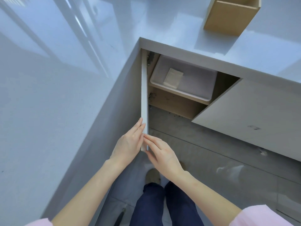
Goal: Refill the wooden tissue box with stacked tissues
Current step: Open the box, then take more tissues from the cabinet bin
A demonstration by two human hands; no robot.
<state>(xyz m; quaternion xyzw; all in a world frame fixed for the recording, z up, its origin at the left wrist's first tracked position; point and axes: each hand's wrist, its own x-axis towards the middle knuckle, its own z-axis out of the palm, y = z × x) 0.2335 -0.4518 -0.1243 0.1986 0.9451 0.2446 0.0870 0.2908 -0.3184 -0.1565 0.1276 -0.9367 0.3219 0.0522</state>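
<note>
Countertop (48, 95): glossy pale grey, fills left half and upper right of frame, window reflections upper left. Corner of top sits upper centre.

Cabinet (179, 98) below the corner, centre frame: one door (144, 98) swung wide open, seen edge-on as a narrow white strip running from upper centre down to the hands. Adjacent door (252, 111), right of frame, closed. Wood-tone interior w/ a shelf.

Floor (211, 152): grey, lower right, some pale marks.

Wooden tissue box (232, 15): upper right corner of frame, upright on countertop, well apart from both hands. Top cut off by frame edge; contents not visible.

Plastic bin (195, 75): translucent, on cabinet shelf, centre frame. Tissue stack (173, 77): small, white, folded, lying in bin's left part.

Person: dark trousers and one shoe (153, 176) lower centre; pink sleeves at bottom corners.

Left hand (128, 144): fingers flat along door's outer face near its free end, touching. Right hand (162, 152): fingertips on door's inner side at same end. Door pinched between the two; neither hand closed into a fist, nothing else held.
</note>
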